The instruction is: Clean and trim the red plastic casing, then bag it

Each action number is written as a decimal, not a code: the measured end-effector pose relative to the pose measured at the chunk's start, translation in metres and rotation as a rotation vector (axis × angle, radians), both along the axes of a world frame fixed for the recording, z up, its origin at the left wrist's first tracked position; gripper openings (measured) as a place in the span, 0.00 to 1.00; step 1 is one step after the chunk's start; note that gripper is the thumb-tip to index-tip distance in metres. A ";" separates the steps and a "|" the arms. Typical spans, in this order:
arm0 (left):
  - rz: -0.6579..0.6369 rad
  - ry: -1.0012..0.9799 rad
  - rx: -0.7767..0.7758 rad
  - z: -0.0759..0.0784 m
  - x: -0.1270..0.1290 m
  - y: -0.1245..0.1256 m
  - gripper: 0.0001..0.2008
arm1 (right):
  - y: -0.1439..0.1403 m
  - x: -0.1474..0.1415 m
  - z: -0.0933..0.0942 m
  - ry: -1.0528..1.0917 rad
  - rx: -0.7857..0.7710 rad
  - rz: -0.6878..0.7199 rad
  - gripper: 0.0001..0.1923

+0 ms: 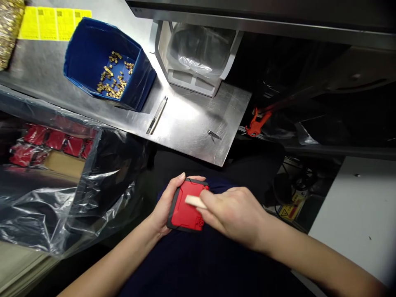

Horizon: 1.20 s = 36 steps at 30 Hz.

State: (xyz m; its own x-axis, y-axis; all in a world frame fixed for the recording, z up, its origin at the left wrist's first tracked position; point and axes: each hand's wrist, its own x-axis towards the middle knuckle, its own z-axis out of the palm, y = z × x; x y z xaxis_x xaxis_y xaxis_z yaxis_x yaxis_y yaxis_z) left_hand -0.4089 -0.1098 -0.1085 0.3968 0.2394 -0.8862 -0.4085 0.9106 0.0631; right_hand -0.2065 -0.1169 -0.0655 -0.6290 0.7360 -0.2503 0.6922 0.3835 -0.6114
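Steel worktable [185, 123], bare sheet metal, edge running diagonally above the lap. Left of it, a large clear plastic bag [93, 198] drapes over a dark bin; red parts [55, 140] show through it in rows. On the table's far left, a blue box [93, 45] with a scatter of small brass pieces [113, 78] in its bottom. Behind the box, a yellow label sheet [49, 22]. Next along, a grey bin [198, 57] lined with a clear bag. A slim metal tool [157, 116] lies flat beside the blue box; a smaller pair of tweezers [214, 135] lies near the table's near corner. An orange clamp [256, 123] sits just past the table's right edge.

Over the lap: left hand [167, 206] wrapped around a red and black plastic case [185, 206], fingers curled over its top edge. Right hand [235, 214] pinched closed on a small pale stick [194, 201], its tip touching the case's red face.
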 end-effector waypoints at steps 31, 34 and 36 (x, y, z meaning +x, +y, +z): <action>-0.059 -0.026 0.050 -0.001 0.000 0.002 0.26 | 0.015 0.006 0.012 -0.006 -0.150 0.077 0.06; -0.062 -0.038 0.070 0.000 -0.001 0.001 0.26 | 0.017 0.005 0.014 -0.004 -0.220 0.089 0.06; -0.066 -0.032 0.059 0.000 -0.002 0.000 0.26 | 0.019 0.003 0.016 -0.039 -0.263 0.068 0.07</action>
